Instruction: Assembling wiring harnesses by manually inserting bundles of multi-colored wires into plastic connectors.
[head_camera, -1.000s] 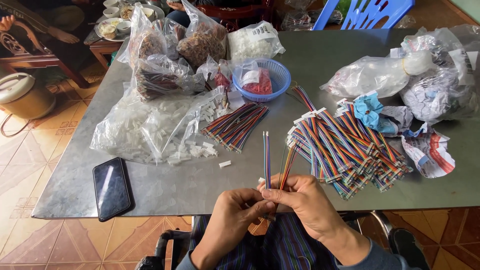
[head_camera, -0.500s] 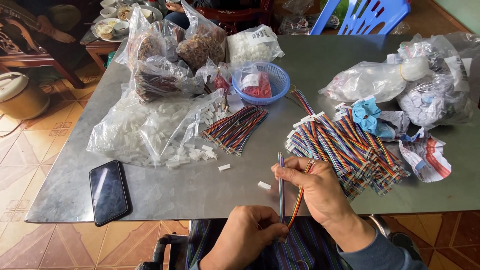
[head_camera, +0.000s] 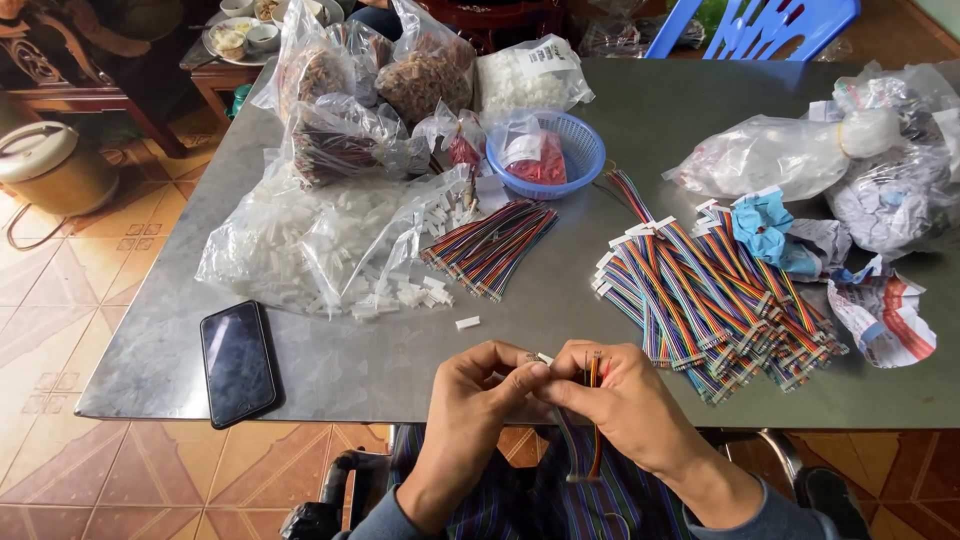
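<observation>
At six o'clock, the left hand (head_camera: 478, 392) pinches a small white plastic plug (head_camera: 543, 358) against the striped rainbow wire strip (head_camera: 592, 420) gripped by the right hand (head_camera: 617, 400). Many finished strips (white-tipped) (head_camera: 700, 300) lie at three o'clock; bare strips (head_camera: 490, 248) wait at twelve.

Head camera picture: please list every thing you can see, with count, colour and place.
table: one, grey, fills the middle
phone: one, black, near left corner of the table
bag of small plastic pieces: one, clear with white pieces, left of centre
loose wire bundle: one, many colours, centre
pile of finished wire sets: one, many colours with white ends, right of centre
basket: one, blue, behind the centre, holds a bag of red parts
other bags: several, clear, far left and right side
chair: one, blue, beyond the table
pot: one, beige, on the floor, left
wire strip: one, many colours, held at the table's near edge
left hand: pinches a small white piece
right hand: grips the wire strip
</observation>
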